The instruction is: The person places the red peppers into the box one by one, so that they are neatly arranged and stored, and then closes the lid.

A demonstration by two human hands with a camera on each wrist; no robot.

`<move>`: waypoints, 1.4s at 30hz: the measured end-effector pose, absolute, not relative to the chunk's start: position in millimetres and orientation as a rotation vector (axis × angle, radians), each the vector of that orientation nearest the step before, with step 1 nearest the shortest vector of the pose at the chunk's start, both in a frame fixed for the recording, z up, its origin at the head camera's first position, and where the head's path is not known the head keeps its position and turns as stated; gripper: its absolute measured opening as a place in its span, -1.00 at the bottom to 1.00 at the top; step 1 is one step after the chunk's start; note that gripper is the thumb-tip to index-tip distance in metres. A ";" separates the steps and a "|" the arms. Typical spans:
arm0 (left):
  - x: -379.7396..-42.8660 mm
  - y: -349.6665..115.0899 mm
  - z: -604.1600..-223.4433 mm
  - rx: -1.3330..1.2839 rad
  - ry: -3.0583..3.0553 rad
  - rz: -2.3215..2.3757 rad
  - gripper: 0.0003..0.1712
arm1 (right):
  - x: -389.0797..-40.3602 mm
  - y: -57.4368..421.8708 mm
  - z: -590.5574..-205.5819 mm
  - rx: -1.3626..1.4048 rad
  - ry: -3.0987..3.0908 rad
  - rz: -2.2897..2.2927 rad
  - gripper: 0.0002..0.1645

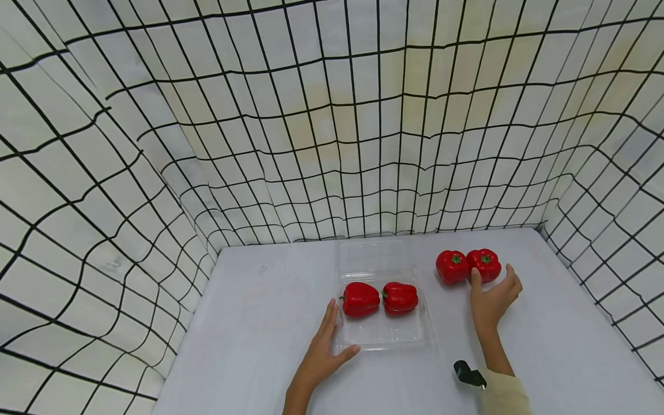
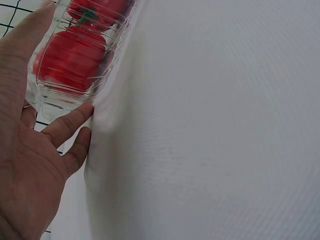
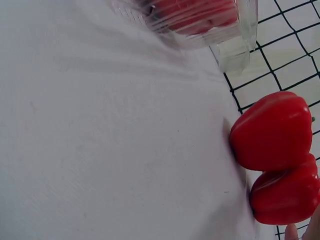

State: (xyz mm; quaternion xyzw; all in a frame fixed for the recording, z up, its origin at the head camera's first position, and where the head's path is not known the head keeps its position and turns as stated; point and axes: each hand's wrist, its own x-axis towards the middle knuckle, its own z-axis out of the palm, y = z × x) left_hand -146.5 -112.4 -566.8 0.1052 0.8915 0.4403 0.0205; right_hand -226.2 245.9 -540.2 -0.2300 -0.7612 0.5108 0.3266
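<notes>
Two red bell peppers, a left one [image 1: 361,300] and a right one [image 1: 400,298], lie on their sides in a clear plastic clamshell box [image 1: 386,335] with its lid folded back. My left hand [image 1: 323,353] rests at the box's near left corner, fingers straight along its side and thumb by the front edge. Two more red bell peppers stand side by side, stems up, right of the box: one [image 1: 451,267] and another [image 1: 485,264]. At the latter is my right hand [image 1: 494,302], thumb against its front and fingers spread beside its right side, with a gap showing.
The white table [image 1: 259,323] carries the box and peppers. A black wire grid [image 1: 332,144] over white sheeting walls off the back and both sides. Near the right sleeve [image 1: 503,392] juts a dark wrist-worn device [image 1: 469,374].
</notes>
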 end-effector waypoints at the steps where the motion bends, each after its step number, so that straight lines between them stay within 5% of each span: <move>1: -146.5 -112.4 -567.1 0.325 2.764 1.364 0.18 | -227.3 248.1 -540.9 -0.612 -2.005 1.358 -0.07; 42: -145.1 -113.6 -565.1 0.319 2.753 1.366 0.18 | -227.6 269.6 -552.0 -0.815 -1.879 1.529 -0.07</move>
